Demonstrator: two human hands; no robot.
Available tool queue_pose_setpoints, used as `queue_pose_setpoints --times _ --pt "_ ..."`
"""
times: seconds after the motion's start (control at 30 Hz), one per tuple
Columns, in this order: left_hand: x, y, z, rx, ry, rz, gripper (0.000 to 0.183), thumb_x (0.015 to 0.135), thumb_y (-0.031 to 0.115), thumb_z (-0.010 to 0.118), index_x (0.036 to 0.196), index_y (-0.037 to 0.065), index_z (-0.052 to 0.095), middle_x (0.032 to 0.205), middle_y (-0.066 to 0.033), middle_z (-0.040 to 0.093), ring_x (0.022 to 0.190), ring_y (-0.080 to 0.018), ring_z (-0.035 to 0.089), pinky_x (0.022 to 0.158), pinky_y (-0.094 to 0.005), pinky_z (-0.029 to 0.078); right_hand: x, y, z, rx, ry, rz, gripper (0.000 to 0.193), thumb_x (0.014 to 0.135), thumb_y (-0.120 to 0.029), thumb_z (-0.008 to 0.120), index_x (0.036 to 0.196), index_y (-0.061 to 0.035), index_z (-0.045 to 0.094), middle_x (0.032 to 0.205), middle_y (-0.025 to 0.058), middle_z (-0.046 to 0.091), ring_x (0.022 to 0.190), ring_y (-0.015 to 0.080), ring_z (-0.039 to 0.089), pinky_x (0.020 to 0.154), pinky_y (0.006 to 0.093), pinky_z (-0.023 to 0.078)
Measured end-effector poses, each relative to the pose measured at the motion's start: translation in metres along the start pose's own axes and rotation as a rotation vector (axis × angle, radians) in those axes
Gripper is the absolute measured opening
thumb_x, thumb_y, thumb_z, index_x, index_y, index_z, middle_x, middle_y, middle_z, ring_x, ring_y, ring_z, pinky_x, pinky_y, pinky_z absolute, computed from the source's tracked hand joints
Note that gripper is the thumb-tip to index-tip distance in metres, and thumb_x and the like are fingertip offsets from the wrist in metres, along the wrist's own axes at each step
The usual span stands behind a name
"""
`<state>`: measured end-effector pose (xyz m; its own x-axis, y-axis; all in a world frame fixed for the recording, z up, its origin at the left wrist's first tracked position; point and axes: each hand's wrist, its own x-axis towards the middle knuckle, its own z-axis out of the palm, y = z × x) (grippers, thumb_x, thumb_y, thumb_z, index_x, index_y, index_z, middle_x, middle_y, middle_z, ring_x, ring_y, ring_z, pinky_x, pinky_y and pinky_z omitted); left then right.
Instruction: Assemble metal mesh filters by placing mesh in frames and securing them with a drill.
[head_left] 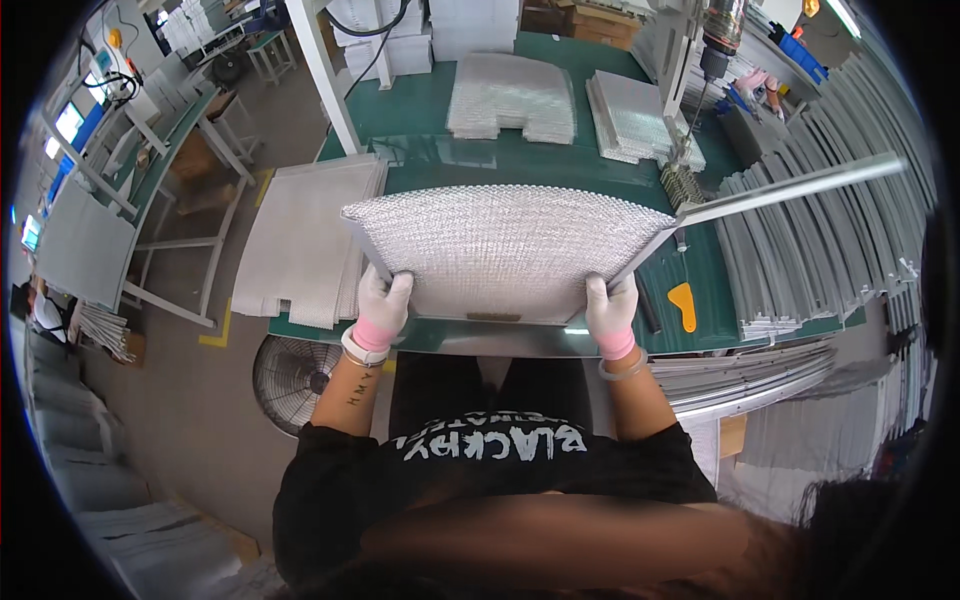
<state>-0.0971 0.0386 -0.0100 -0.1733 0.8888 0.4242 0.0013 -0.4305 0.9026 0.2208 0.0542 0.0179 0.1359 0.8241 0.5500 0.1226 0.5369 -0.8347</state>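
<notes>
Step in hand, as judged: seating a metal frame strip onto the edge of a mesh filter panel [505, 250]. The panel is held flat and slightly raised over the near edge of the green tabletop [430, 130], in front of the body.

To do it well: keep both near corners level so the panel does not twist, and keep the side strip aligned with the panel edge along its whole run; the long metal strip [790, 188] juts out well past the right far corner and can lever the frame out of line if it swings.

Left hand [382, 305], white glove: fingers curled over the near left corner, clamped on panel and frame.

Right hand [611, 312], white glove: closed on the near right corner in the same way.

Nearby: a yellow tool [684, 305] just beside the right hand; stacked mesh sheets [512, 95] far across the tabletop; a hanging screwdriver [716, 45] above right.
</notes>
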Motion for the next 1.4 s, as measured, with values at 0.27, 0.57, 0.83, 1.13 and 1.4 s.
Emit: queue_pose_setpoints --times 0.27,0.57,0.83,1.13,1.4 --pt "0.057 0.094 -0.016 -0.045 -0.323 0.046 0.034 0.085 0.002 0.060 0.119 -0.003 0.056 0.107 -0.0049 0.063 0.100 -0.0143 0.058 0.091 -0.0297 0.046 0.059 -0.034 -0.033 0.247 -0.161 0.003 0.027 0.089 -0.002 0.054 0.116 0.0008 0.055 0.102 0.0041 0.064 0.086 0.0072 0.055 0.076 0.0234 0.045" --pt "0.035 0.101 0.009 -0.200 -0.231 0.328 0.011 0.087 0.012 0.060 0.090 0.002 0.060 0.093 -0.0115 0.063 0.086 -0.0241 0.058 0.076 -0.0379 0.047 0.060 -0.069 -0.027 0.189 -0.129 -0.207 0.009 0.096 -0.012 0.058 0.095 -0.0027 0.058 0.087 0.0120 0.066 0.079 0.0158 0.061 0.074 0.0278 0.049" --pt "-0.005 0.063 -0.009 0.245 -1.178 0.260 0.043 0.081 0.012 0.062 0.123 0.003 0.057 0.124 -0.0210 0.058 0.112 -0.0370 0.057 0.094 -0.0462 0.046 -0.004 -0.073 -0.066 0.451 -0.602 -0.360 0.041 0.090 -0.045 0.067 0.084 -0.0057 0.057 0.074 0.0101 0.067 0.064 0.0231 0.066 0.056 0.0327 0.054" --pt "0.001 0.020 -0.024 0.811 -1.193 0.176 0.051 0.072 -0.001 0.057 0.123 0.008 0.059 0.110 -0.0155 0.058 0.104 -0.0360 0.056 0.093 -0.0432 0.046 -0.028 -0.090 -0.074 0.316 -0.533 -0.352 0.042 0.094 -0.048 0.058 0.085 -0.0071 0.054 0.082 0.0105 0.066 0.069 0.0235 0.066 0.058 0.0340 0.053" --pt "0.034 -0.008 0.020 0.436 -1.369 0.057 0.046 0.098 0.029 0.048 0.137 0.005 0.049 0.143 -0.0230 0.045 0.133 -0.0361 0.043 0.113 -0.0451 0.032 -0.034 -0.086 -0.070 0.334 -0.451 -0.357 0.041 0.095 -0.047 0.058 0.081 -0.0087 0.052 0.078 0.0081 0.066 0.064 0.0221 0.065 0.057 0.0330 0.052"
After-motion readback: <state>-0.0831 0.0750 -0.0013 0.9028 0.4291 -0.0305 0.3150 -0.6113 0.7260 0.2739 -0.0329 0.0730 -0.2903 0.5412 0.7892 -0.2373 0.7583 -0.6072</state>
